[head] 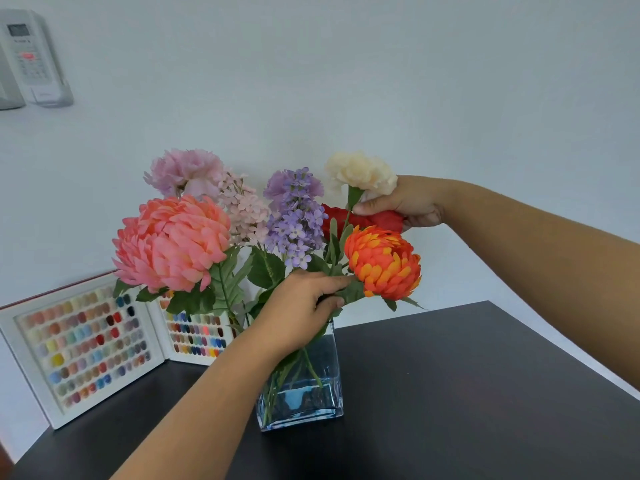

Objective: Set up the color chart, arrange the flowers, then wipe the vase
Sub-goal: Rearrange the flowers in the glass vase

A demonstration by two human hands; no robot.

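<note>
A blue-tinted square glass vase point(323, 393) stands on the dark table point(467, 393) and holds several artificial flowers. A big pink chrysanthemum point(171, 242) leans left, a lilac spray point(296, 216) rises in the middle, and an orange chrysanthemum point(382, 261) hangs right. My left hand point(299, 306) pinches the orange flower's stem just above the vase mouth. My right hand point(408, 202) grips the stem under a cream carnation point(362, 173), resting against a red flower point(363, 220). The open color chart point(83, 344) stands propped against the wall, left of the vase.
A white remote control point(29, 53) hangs in a holder on the wall at the upper left. The table's right edge point(568, 358) runs diagonally close to the wall. Pale pink blooms point(187, 171) stand at the back of the bunch.
</note>
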